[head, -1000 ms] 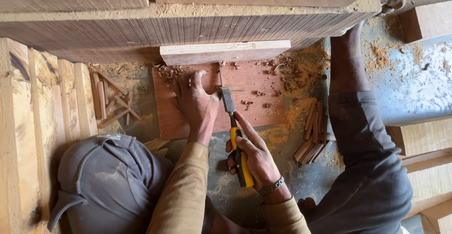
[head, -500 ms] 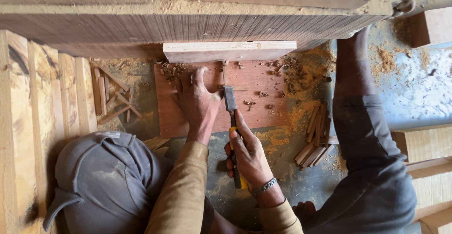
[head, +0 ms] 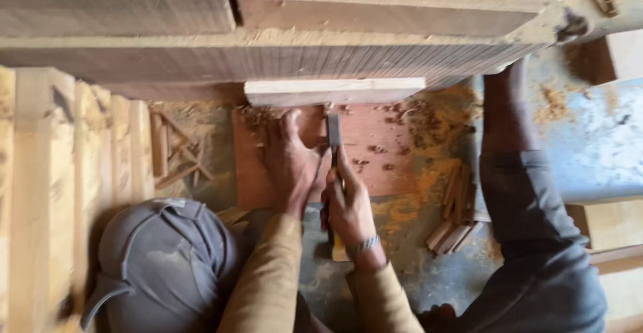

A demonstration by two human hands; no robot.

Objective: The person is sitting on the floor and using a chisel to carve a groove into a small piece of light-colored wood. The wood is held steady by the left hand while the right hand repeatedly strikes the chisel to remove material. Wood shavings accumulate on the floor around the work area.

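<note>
The right hand (head: 348, 206) was closed round the chisel (head: 333, 147), whose yellow handle end showed below the wrist, the steel blade pointing at the board's far edge. The left hand (head: 291, 165) lay flat and open-fingered on the board (head: 375, 152), gripping nothing, apparently to pin it against the pale batten (head: 335, 92) butted across that edge. The board was smooth and reddish, littered with curled shavings (head: 408, 112); short offcut sticks (head: 455, 212) lay near its right edge on the dusty floor (head: 596, 145).
</note>
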